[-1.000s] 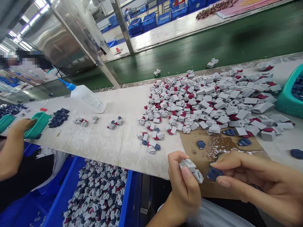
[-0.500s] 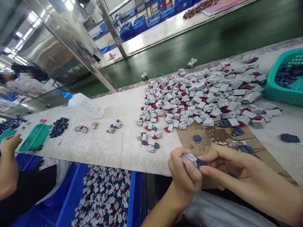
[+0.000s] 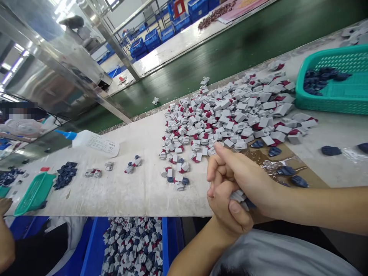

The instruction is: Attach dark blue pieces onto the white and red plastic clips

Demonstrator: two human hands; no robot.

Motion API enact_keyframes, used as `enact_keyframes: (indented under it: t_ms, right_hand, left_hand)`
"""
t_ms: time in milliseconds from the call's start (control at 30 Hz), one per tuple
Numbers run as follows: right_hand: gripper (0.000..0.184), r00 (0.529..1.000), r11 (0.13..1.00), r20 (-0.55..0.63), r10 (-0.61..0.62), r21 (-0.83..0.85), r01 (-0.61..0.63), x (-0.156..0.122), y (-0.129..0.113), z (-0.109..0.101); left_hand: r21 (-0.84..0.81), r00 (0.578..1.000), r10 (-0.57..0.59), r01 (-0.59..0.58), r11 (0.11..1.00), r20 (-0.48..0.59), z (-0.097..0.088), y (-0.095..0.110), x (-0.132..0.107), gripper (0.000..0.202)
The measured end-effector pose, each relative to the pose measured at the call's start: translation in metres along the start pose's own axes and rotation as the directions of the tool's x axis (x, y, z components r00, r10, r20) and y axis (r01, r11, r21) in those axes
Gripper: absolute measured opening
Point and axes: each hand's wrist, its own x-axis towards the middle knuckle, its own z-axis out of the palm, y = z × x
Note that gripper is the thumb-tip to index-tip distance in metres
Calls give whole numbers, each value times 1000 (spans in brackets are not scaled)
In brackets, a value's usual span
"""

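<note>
My left hand [image 3: 228,209] is closed around a small grey plastic part [image 3: 238,196] at the table's near edge. My right hand [image 3: 244,178] lies over it, fingers folded down, pressing a dark blue piece [image 3: 249,204] against that grey part. A large heap of grey-and-red parts [image 3: 230,115] is spread on the table just beyond my hands. Loose dark blue pieces [image 3: 290,175] lie on a wet brown cardboard sheet [image 3: 260,155] to the right of my hands.
A teal basket [image 3: 333,94] with blue pieces stands far right. A blue crate [image 3: 132,245] of assembled parts sits below the table edge. A white squeeze bottle [image 3: 92,141] lies left. Another person's hand [image 3: 4,207] is near a small teal tray [image 3: 34,193].
My hands have come together: the right hand brought the blue piece onto the grey part and now covers the left hand. The view swung left and down.
</note>
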Motion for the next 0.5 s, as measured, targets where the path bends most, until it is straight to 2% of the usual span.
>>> enact_keyframes:
  t_ms: [67,233,333,400,433,467,500]
  right_hand:
    - [69,1000,1000,26,-8,13,8,2,4,-2]
    - [64,1000,996,13,-21,-86,22,11,12,-1]
    - [64,998,998,28,57,-37,-56,14,8,3]
    - [63,986,991,110,128,15,-130,14,-1,1]
    - [63,977,991,171,129,22,-135,15,-8,-4]
    - [65,971,994,219,100,12,-106,16,-15,-11]
    - [69,977,999,211,43,-15,-40,17,-21,-21]
  left_hand:
    - [8,1000,7,-7,1000,0,0,-3,-4,29]
    - [73,999,-28,26,997,27,-1,-8,-4,32]
    - [98,990,-52,40,994,129,-5,-4,6,35]
    - [122,977,-66,42,992,203,-15,-1,10,34]
    - [157,979,-67,37,987,194,-23,-1,11,32]
    - [205,989,-58,29,978,137,-34,-1,11,29]
    - [261,998,-46,34,965,41,-47,-2,10,26]
